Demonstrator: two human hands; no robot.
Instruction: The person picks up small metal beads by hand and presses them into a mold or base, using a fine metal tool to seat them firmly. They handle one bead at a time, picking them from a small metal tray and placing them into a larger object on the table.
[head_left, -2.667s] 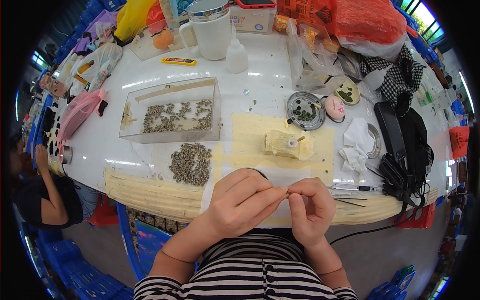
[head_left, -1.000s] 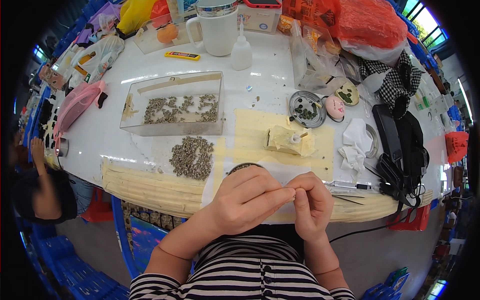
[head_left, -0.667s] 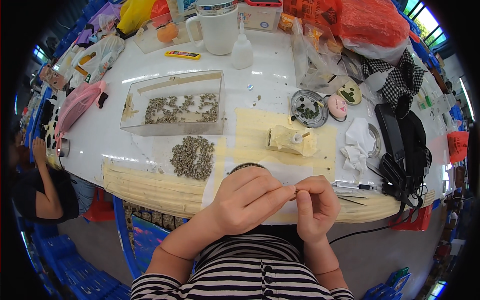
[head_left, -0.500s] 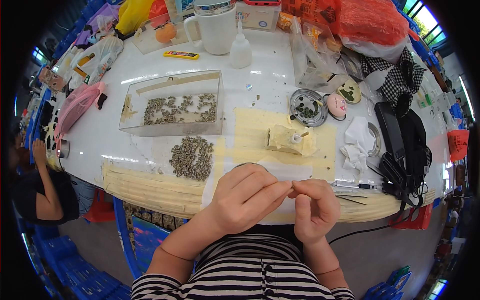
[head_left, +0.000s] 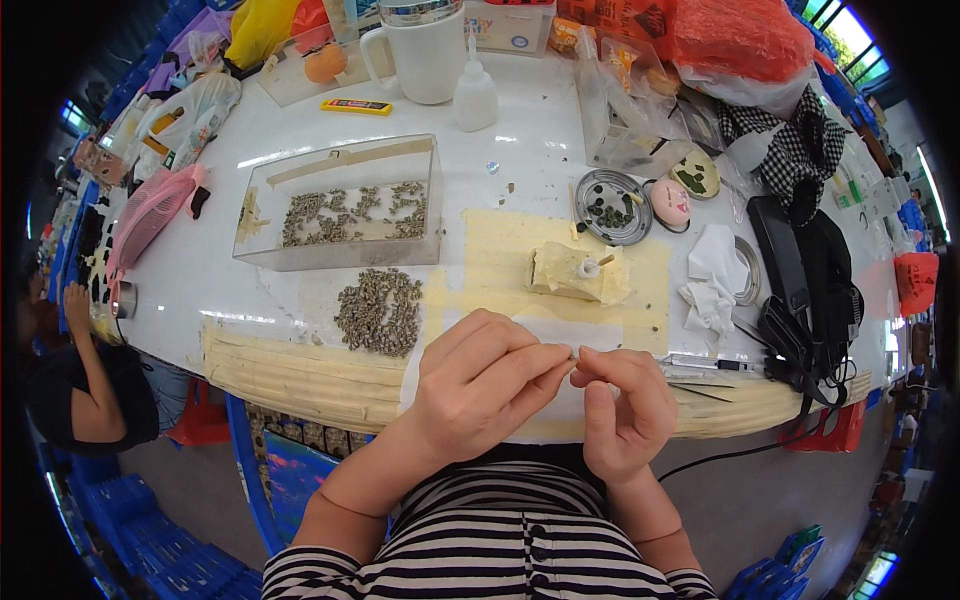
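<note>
While both hands met over the near edge of the white table (head_left: 250,270), the left hand (head_left: 480,385) and the right hand (head_left: 625,405) pinched one tiny pale piece (head_left: 575,353) between their fingertips. Fingers of each hand were drawn narrow around it; the piece was too small to identify. It sat at the centre of the view, just above a white sheet (head_left: 540,335) lying on the table edge.

At 10 o'clock from the hands lay a loose pile of small grey-green bits (head_left: 378,312). Beyond it, at 11 o'clock, stood a clear plastic box (head_left: 340,205) holding more of the same bits. At 12 o'clock a yellowish sponge block (head_left: 578,275) rested on a pale yellow mat (head_left: 500,260). At 1 o'clock a round metal dish (head_left: 613,207) held dark bits, with a small pink round object (head_left: 670,202) just beside it. Farther off at 12 o'clock stood a white mug (head_left: 425,55) and a squeeze bottle (head_left: 475,92), near each other. At 3 o'clock lay black bags (head_left: 805,285). Another person's arm (head_left: 90,385) showed at 9 o'clock, well apart.
</note>
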